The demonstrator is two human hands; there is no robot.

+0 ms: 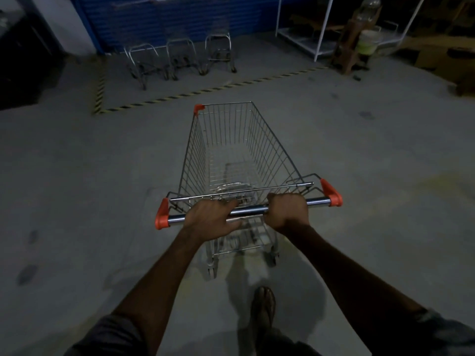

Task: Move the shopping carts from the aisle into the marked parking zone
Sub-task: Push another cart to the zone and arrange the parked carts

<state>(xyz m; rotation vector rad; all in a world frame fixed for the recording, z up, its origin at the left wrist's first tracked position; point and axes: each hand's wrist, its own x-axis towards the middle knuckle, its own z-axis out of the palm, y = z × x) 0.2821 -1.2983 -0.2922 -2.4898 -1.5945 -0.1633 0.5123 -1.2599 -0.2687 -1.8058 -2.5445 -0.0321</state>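
Observation:
An empty wire shopping cart (231, 150) with orange corner caps stands on the grey concrete floor right in front of me. My left hand (212, 218) grips its metal handle bar (248, 209) left of centre. My right hand (288, 209) grips the same bar right of centre. Ahead, yellow-and-black striped tape (205, 91) marks the parking zone on the floor. Three parked carts (180, 57) stand inside that zone against a blue wall. The cart's nose points toward the tape line and is short of it.
A white metal rack (321, 29) stands at the back right, with a wooden stand (352, 47) holding a pale bucket beside it. Cardboard boxes (437, 55) lie at the far right. A dark counter (23, 55) fills the far left. My sandalled foot (263, 307) is behind the cart.

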